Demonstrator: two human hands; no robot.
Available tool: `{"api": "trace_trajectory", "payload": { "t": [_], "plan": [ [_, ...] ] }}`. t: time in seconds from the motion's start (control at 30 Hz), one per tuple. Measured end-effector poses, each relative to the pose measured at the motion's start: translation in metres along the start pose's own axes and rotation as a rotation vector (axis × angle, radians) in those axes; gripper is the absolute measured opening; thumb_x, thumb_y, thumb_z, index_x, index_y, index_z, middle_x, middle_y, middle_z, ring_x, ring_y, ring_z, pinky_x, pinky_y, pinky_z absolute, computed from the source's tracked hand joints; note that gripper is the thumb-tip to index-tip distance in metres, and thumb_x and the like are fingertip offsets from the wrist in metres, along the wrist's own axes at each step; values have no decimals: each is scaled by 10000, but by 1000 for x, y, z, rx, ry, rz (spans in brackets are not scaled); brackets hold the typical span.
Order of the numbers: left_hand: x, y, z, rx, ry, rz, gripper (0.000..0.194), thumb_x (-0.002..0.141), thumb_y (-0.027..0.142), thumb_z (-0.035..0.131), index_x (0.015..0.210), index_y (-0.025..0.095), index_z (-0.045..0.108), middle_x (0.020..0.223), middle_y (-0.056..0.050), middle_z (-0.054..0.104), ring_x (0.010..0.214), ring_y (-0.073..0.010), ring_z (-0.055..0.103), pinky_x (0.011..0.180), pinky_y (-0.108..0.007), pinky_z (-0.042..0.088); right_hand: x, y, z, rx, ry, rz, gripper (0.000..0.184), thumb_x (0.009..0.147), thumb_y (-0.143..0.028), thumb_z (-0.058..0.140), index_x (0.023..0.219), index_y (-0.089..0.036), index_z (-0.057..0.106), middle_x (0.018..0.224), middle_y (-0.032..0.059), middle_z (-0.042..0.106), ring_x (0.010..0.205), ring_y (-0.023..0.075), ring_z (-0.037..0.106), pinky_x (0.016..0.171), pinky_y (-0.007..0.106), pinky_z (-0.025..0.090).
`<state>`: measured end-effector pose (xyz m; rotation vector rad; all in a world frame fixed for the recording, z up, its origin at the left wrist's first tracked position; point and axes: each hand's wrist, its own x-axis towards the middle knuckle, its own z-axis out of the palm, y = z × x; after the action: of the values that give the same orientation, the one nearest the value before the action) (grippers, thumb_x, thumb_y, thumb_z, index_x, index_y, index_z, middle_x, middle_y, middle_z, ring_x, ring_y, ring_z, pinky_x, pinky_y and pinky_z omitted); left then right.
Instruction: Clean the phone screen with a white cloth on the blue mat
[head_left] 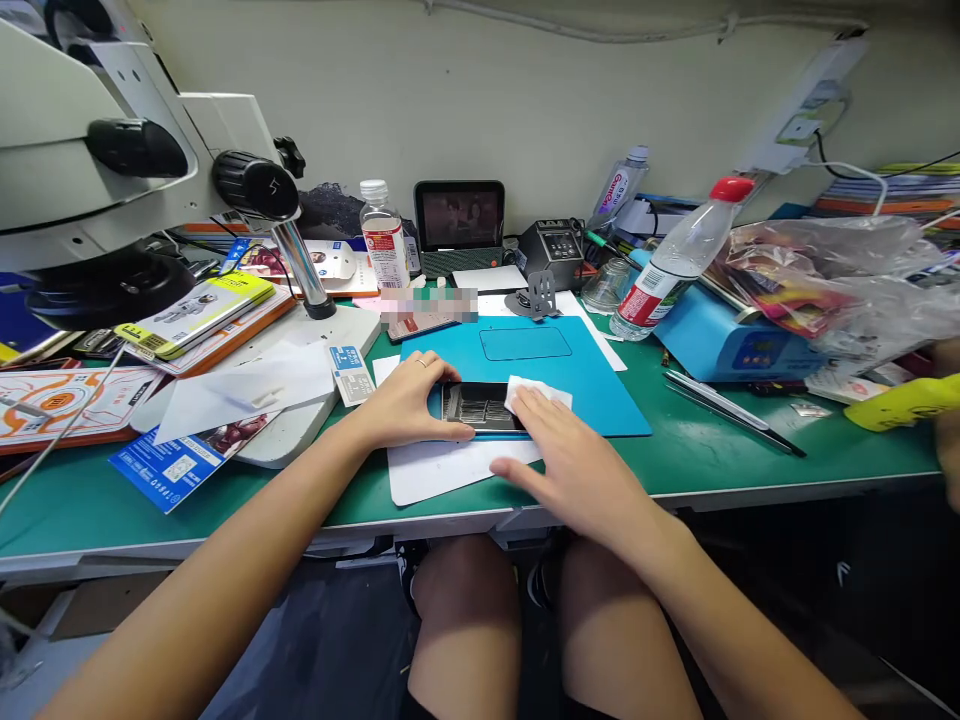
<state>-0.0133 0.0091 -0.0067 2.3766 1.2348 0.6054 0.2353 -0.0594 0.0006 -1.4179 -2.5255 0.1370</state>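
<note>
A dark, glossy phone lies flat on the front part of a blue mat, and its surface reflects light. My left hand grips its left end, thumb along the near edge and fingers at the far edge. With fingers laid flat, my right hand presses a folded white wipe onto the phone's right part, which is hidden beneath. A rectangular phone-shaped outline shows on the mat behind. White paper sticks out under the mat's near edge.
A microscope overhangs the left, its base on the green table. Bottles, a small screen and a black device stand behind. Tweezers, a leaning red-capped bottle and a blue box are at right.
</note>
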Motion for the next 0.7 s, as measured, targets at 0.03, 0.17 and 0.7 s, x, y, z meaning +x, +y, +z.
{"api": "trace_trajectory", "payload": {
  "t": [0.03, 0.17, 0.7],
  "plan": [
    [0, 0, 0, 3, -2, 1, 639, 694, 683, 733, 1100, 208, 601, 1096, -77, 595, 1051, -293, 538, 915, -448, 466, -11, -5, 1, -15, 14, 3, 880, 928, -719, 412, 1479, -34, 458, 1557, 214, 417, 1452, 347, 386, 1165, 531, 383],
    [0, -1, 1, -1, -3, 7, 643, 687, 685, 742, 1090, 204, 599, 1083, -71, 590, 1049, -287, 536, 919, -444, 461, -27, -8, 4, -19, 31, 6, 852, 954, -704, 355, 1475, -39, 470, 1551, 215, 426, 1450, 337, 391, 1177, 512, 368],
    [1, 0, 2, 28, 25, 31, 635, 707, 697, 712, 1082, 198, 596, 1078, -84, 600, 1033, -296, 563, 904, -449, 468, -3, -21, 8, -16, 25, 50, 871, 971, -701, 264, 1486, -20, 437, 1554, 242, 413, 1464, 346, 365, 1166, 533, 367]
  ]
}}
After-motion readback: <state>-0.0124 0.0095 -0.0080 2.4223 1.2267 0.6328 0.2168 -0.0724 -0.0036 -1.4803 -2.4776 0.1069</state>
